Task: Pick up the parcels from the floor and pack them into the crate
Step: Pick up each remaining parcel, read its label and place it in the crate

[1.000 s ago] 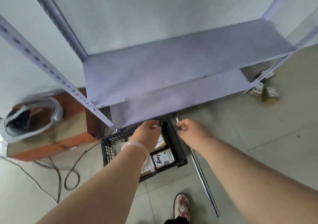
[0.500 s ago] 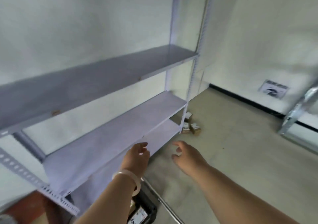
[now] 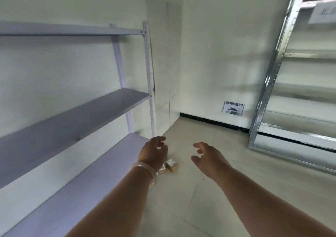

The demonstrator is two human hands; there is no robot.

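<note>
Small brown parcels (image 3: 171,165) with white labels lie on the floor by the foot of the left shelf unit, partly hidden behind my left hand. My left hand (image 3: 154,153), with a pale bangle on its wrist, hangs in the air in front of them, fingers loosely spread and empty. Out to the right, my right hand (image 3: 207,157) is raised with relaxed fingers, holding nothing. The crate is out of view.
A lilac metal shelf unit (image 3: 72,116) with bare shelves runs along the left wall. A silver metal rack (image 3: 283,91) stands at the right. Pale tiled floor (image 3: 209,191) stretches between them toward a white wall with a printed notice (image 3: 233,108).
The view has swung up and to the right, away from the black crate, which has left the frame. Both hands have come away from the crate and now hang empty toward the floor parcels.
</note>
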